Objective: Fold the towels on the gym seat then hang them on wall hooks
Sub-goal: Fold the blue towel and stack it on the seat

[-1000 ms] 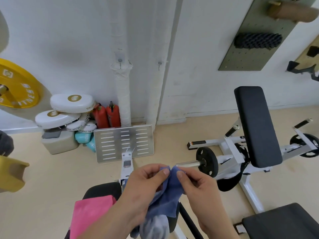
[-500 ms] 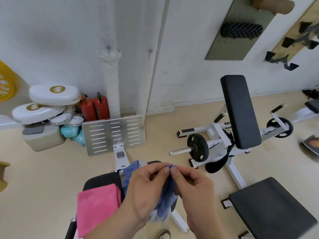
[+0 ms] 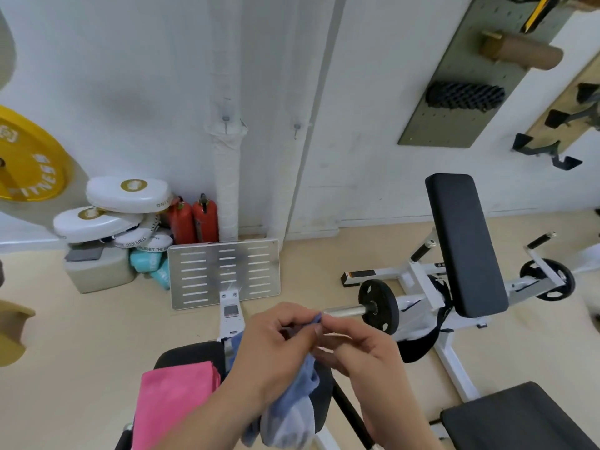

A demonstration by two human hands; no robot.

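Floor (image 3: 81, 368) was seen under the seat (image 3: 188, 354); the blue towel (image 3: 293, 414) above it was pinched at one corner by the left hand (image 3: 276, 349) and right hand (image 3: 360, 355).

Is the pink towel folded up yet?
Folded. The pink towel lies as a neat flat rectangle on the black seat, with stacked layers showing along its edge.

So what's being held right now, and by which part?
The blue towel: the left hand and right hand both pinch its top end, and the rest hangs below.
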